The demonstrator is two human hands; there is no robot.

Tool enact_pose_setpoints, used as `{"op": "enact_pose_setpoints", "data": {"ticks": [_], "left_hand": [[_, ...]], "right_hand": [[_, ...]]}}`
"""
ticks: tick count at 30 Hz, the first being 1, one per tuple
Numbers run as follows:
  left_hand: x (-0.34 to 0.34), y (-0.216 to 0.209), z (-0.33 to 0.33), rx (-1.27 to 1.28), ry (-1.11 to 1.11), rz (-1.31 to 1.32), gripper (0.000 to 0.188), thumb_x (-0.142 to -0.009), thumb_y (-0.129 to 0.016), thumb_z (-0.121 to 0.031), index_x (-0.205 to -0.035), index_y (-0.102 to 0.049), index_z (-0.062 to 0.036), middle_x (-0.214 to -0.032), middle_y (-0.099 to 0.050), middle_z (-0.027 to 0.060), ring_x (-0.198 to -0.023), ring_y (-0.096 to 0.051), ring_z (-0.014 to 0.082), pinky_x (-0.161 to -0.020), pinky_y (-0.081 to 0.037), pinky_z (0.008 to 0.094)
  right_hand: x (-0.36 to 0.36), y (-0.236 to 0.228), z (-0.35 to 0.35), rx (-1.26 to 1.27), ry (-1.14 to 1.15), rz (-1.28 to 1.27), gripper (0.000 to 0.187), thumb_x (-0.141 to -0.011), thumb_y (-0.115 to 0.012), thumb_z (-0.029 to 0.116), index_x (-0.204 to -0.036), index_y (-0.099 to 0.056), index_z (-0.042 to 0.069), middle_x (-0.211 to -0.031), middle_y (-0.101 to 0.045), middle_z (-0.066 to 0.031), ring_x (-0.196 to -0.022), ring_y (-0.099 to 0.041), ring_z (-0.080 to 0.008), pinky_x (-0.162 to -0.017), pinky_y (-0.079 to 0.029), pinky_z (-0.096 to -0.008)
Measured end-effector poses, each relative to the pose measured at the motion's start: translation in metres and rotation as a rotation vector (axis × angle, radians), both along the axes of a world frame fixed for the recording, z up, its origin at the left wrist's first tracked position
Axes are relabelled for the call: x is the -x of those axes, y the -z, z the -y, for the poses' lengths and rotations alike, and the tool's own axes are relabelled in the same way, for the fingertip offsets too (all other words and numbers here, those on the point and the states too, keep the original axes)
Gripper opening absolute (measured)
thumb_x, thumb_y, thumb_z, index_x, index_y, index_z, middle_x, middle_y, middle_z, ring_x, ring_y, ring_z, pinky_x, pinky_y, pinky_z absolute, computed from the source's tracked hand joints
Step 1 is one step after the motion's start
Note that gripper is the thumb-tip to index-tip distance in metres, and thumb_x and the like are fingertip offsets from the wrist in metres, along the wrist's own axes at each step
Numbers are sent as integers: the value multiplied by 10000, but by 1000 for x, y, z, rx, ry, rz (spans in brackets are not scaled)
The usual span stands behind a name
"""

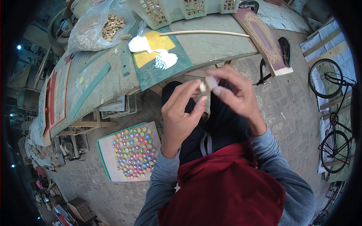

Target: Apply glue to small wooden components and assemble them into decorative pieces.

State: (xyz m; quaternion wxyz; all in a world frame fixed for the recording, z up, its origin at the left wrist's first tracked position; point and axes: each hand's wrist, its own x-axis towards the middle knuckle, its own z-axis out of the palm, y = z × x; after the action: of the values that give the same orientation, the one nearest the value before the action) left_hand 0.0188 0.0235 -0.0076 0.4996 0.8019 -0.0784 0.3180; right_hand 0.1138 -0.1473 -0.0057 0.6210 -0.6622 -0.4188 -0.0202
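Above my lap, my two hands meet at a small wooden block [209, 83], slightly blurred. My right hand [240, 91] pinches it between thumb and fingers. The index fingertip of my left hand [180, 109] presses its left side, where a paler face or second piece shows; I cannot tell which. The left thumb stands a little apart below. On the bench ahead, smeared white paste [166, 60] lies over a yellow sheet [145, 58] on a green board [181, 67]. A clear plastic bag [85, 35] full of similar small wooden blocks [112, 27] stands behind, to the left.
A pale board [107, 158] with rows of round coloured pieces [135, 150] lies low at the left. On the bench [109, 84] are a thin wooden stick [205, 32], green strips [90, 90] and a plastic crate [177, 11]. A sawdust-covered plank [262, 37] juts out right; a bicycle [333, 116] stands beyond.
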Motion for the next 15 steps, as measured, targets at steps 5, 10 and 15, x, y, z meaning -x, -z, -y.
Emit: {"op": "enact_pose_setpoints", "data": {"ticks": [5,10,15], "left_hand": [[-11,-3,-1,33,-87,30,396,-782,-723,46,-1171,-651,25,-1096,-692,158,-869,-686,204,-736,-548,311],[-37,4,0,-33,-182,92,326,-790,-725,4,-1109,-667,30,-1021,-686,166,-901,-671,286,-765,-534,366],[-68,13,16,-92,-155,130,466,-805,-723,-5,-1254,-601,9,-1079,-677,174,-969,-667,259,-751,-541,332]], "right_hand": [[-42,-42,6,186,311,239,358,-749,-647,115,-1087,-641,-3,-913,-641,-133,-853,-633,-251,-787,-506,-359],[-80,-50,1,501,331,536,336,-744,-637,132,-1060,-643,19,-943,-627,-146,-905,-611,-332,-790,-504,-427],[-87,-52,4,677,297,532,367,-746,-631,143,-1096,-642,35,-981,-627,-140,-937,-593,-348,-817,-497,-443]]}}
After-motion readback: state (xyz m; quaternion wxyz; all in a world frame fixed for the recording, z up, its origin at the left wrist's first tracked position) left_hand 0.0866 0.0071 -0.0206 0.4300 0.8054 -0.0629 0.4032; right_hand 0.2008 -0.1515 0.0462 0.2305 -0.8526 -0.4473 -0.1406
